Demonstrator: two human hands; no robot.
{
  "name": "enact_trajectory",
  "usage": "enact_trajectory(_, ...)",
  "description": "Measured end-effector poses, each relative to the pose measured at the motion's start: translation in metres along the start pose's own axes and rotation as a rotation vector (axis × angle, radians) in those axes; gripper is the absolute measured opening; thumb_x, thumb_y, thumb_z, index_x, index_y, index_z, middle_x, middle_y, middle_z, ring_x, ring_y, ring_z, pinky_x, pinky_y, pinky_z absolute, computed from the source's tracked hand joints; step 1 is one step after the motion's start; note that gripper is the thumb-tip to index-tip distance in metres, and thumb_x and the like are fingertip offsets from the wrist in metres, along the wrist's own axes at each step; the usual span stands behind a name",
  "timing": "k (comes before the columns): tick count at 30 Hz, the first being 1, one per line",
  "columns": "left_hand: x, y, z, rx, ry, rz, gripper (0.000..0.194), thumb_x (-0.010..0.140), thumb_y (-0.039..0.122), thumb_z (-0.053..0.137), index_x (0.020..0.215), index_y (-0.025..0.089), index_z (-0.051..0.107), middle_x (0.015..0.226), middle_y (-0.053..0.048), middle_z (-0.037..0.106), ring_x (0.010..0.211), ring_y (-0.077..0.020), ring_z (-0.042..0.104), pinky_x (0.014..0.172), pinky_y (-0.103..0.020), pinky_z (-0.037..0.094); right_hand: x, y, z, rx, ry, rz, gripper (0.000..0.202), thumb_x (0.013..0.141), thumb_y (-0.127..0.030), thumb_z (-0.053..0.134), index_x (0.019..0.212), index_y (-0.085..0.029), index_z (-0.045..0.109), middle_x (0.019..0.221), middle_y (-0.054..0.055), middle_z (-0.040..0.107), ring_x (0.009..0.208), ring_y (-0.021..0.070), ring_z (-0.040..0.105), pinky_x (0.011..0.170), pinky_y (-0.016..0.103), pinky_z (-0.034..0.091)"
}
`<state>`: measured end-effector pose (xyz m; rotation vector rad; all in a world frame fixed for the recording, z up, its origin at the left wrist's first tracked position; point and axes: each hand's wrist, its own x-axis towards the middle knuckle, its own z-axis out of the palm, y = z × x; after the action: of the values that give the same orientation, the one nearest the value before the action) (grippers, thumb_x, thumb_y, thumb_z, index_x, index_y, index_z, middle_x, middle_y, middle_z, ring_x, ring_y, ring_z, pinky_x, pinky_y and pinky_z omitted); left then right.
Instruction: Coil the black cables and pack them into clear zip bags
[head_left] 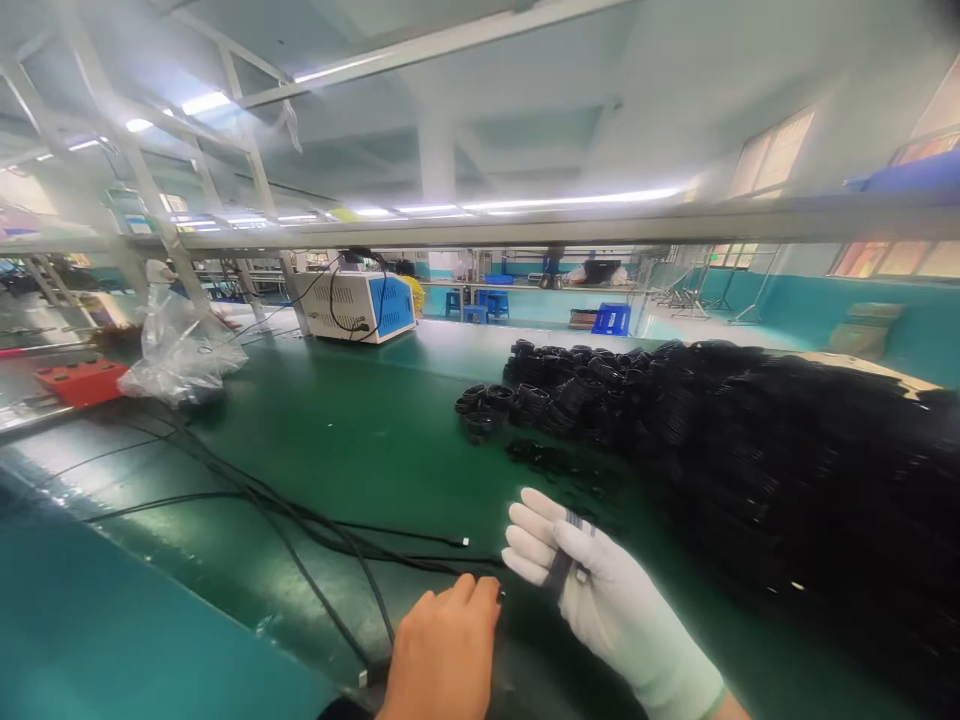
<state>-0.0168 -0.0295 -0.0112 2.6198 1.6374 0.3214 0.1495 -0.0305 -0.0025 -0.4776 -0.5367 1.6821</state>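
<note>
My bare left hand (446,645) is low in the middle, its fingers curled down around something mostly hidden. A small dark piece with a pale tip shows at its fingertips. Black cables (322,525) run from the left up to this hand, and one loose end has a white connector (466,541). Close by on the right, my right hand (577,570), in a white glove, is turned partly palm up. Its thumb presses on thin dark strips (556,575) lying across the fingers; their exact kind is unclear. Small black pieces (551,455) lie beyond the glove.
A large heap of coiled black cables (720,430) covers the right side of the green table (300,420). At the back stands a white and blue machine (360,305). A clear plastic bag (184,350) and a red box (81,380) are at left. A shelf beam (480,228) crosses above.
</note>
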Motion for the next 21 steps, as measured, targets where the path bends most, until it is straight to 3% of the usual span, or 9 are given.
enact_trajectory(6,-0.009,0.014,0.011,0.061,0.287,0.261,0.018,0.075,0.008,0.044,0.064,0.02,0.051,0.059,0.001,0.055,0.049,-0.0145,0.047,0.053,-0.03,0.021,-0.002,0.002,0.0,-0.094,0.019,-0.01,0.033,0.078,-0.025,0.064,0.109,-0.016,0.058,0.102,0.01,0.064,0.093,0.0224,0.06,0.092,0.046,0.038)
enact_trajectory(10,0.003,0.003,-0.007,0.083,0.411,0.54,0.016,0.078,0.014,0.048,0.063,0.019,0.047,0.06,0.001,0.052,0.053,-0.0142,0.042,0.055,-0.031,0.021,-0.004,0.011,-0.001,-0.175,-0.018,0.049,0.03,0.078,-0.023,0.063,0.107,-0.016,0.058,0.099,0.009,0.064,0.088,0.0185,0.059,0.086,0.038,0.04)
enact_trajectory(13,0.02,-0.009,-0.038,0.111,0.32,0.752,0.019,0.083,0.028,0.053,0.067,0.018,0.048,0.065,0.001,0.054,0.06,-0.0137,0.043,0.06,-0.03,0.026,-0.007,0.019,0.001,-0.24,-0.139,0.144,0.022,0.079,-0.02,0.061,0.1,-0.013,0.061,0.094,0.009,0.062,0.082,0.0152,0.055,0.074,0.03,0.041)
enact_trajectory(16,0.038,-0.022,-0.061,0.019,0.165,0.812,0.023,0.079,0.038,0.059,0.07,0.019,0.051,0.067,0.003,0.055,0.064,-0.012,0.046,0.067,-0.028,0.031,-0.01,0.024,0.005,-0.149,-0.31,0.24,0.018,0.08,-0.022,0.06,0.093,-0.01,0.061,0.082,0.006,0.055,0.071,0.012,0.05,0.067,0.028,0.039)
enact_trajectory(21,0.053,-0.031,-0.057,-0.164,-0.019,0.787,0.013,0.076,0.032,0.064,0.075,0.02,0.057,0.071,0.006,0.06,0.069,-0.0097,0.051,0.081,-0.026,0.034,-0.011,0.032,0.004,-0.073,-0.351,0.371,0.037,0.072,-0.029,0.068,0.099,-0.008,0.058,0.081,0.006,0.051,0.071,0.014,0.052,0.071,0.032,0.04)
